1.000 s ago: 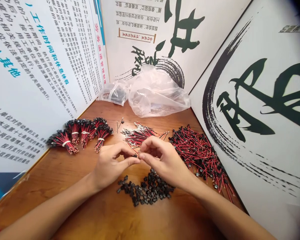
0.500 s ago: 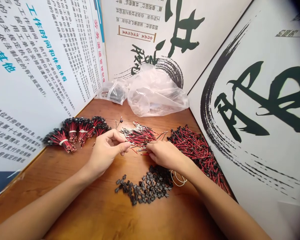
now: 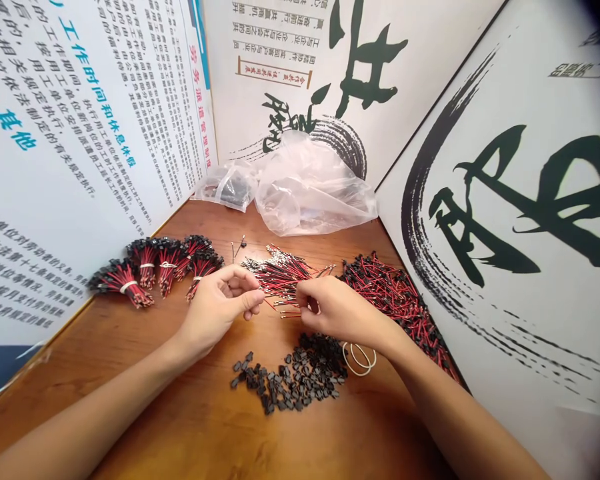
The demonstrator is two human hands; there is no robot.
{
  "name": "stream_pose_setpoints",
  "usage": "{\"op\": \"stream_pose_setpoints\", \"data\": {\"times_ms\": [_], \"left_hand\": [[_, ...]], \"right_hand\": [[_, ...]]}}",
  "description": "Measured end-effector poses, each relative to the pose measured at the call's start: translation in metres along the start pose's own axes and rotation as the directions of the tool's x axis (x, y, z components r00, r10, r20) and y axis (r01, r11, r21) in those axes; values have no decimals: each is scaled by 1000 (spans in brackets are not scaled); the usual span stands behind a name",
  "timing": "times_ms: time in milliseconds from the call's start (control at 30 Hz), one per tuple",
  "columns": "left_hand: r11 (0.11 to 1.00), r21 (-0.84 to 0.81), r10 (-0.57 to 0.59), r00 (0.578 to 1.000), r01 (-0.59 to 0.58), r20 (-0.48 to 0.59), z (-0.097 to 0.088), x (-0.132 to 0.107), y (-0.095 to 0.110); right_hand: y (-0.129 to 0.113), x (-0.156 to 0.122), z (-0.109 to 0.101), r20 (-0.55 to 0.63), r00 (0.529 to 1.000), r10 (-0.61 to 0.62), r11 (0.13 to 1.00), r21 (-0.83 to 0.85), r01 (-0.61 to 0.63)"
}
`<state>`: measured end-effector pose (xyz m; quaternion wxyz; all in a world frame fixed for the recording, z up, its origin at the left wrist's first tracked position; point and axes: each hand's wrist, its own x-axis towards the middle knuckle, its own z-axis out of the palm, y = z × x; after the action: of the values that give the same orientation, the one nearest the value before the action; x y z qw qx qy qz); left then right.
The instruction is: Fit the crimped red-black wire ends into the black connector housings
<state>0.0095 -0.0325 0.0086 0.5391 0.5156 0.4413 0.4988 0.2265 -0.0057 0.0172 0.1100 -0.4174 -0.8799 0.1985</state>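
Red-and-black wires [image 3: 280,275] lie in a loose fan on the wooden table [image 3: 195,427], at 12 o'clock from where my hands nearly meet. In the head camera, my only view, they look light, thin and springy rather than stiff. Their small bare metal tips [image 3: 280,303] could snag on one another, so I'd take one wire by its insulation, near the end, and draw it out singly. My left hand [image 3: 215,307] stands on its edge, thumb and curled fingers close together, with the forearm coming in from 7 o'clock; I cannot tell whether it pinches a wire. My right hand [image 3: 337,310] reaches in from 5 o'clock, palm down, its fingertips [image 3: 303,300] at the near end of the fan; I cannot tell if they have hold of anything. Black plastic connectors [image 3: 287,377] sit heaped at 6 o'clock, with pale rubber bands [image 3: 359,359] just beside them at 4. Banded wire bundles [image 3: 155,270] lie at 10 o'clock, a heap of wired connectors [image 3: 395,300] at 3, and clear plastic bags [image 3: 310,190] at the back against printed wall boards [image 3: 95,113].
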Motion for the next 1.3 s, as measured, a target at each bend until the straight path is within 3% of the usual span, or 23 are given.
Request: {"op": "stream_pose_setpoints", "data": {"times_ms": [433,633,700,1000,1133,1300], "left_hand": [[997,-60,-39,998,42,46,-4,1,-4],[997,-68,-42,997,46,60,-3,-1,-3],[996,-70,-46,997,51,65,-2,-1,-2],[997,-54,-49,997,52,52,-2,-2,-2],[997,-49,-49,998,51,36,-4,-1,-4],[996,-51,-67,997,69,43,-1,0,-1]], "right_hand": [[19,5,9,-35,999,21,998,-58,-23],[4,3,0,-29,999,-35,962,269,41],[1,3,-2,-56,998,-21,955,294,36],[4,5,2,-47,999,-9,972,235,20],[13,8,4,44,996,-76,958,282,61],[26,12,7,17,1000,13,1000,-20,-12]]}}
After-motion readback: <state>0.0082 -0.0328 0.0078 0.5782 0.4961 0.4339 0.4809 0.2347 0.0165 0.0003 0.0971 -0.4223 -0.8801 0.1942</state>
